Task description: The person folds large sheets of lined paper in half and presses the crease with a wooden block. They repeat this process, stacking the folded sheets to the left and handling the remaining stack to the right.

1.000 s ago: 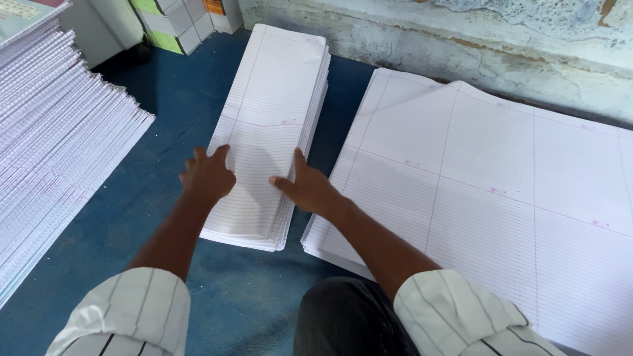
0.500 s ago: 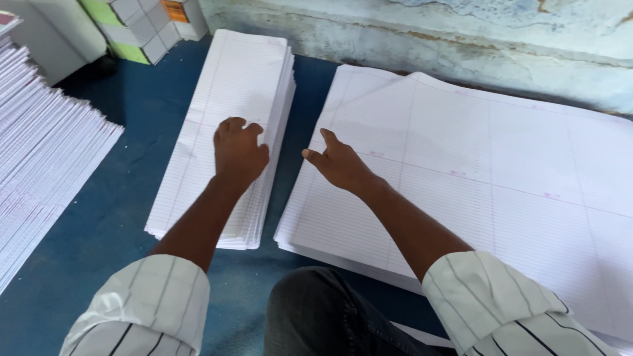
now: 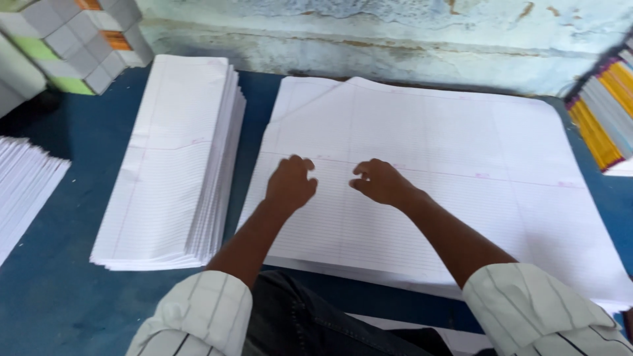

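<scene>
Head view is showing both hands resting on a wide stack of large white ruled paper sheets that is lying flat on the blue surface, close to the pale wall at the far edge. The left hand is sitting palm down on the near left part of the top sheet with its fingers curled loosely; its grip is closing on nothing, the fingertips just touching the paper. The right hand is lying just beside it, a small gap apart, fingers also bent and pressing lightly on the same sheet, holding nothing. The far left corner of the top sheet is showing a diagonal crease. To the left of the wide stack, separated from it by a narrow strip of blue, a tall narrow pile of folded white ruled sheets is running away from the person. Further left, the fanned edge of another white paper pile is reaching into view. Grey, green and orange blocks of bound paper are standing at the far left corner, and a stack of yellow-edged books is leaning in at the right edge. Striped white sleeves are covering both forearms near the bottom
</scene>
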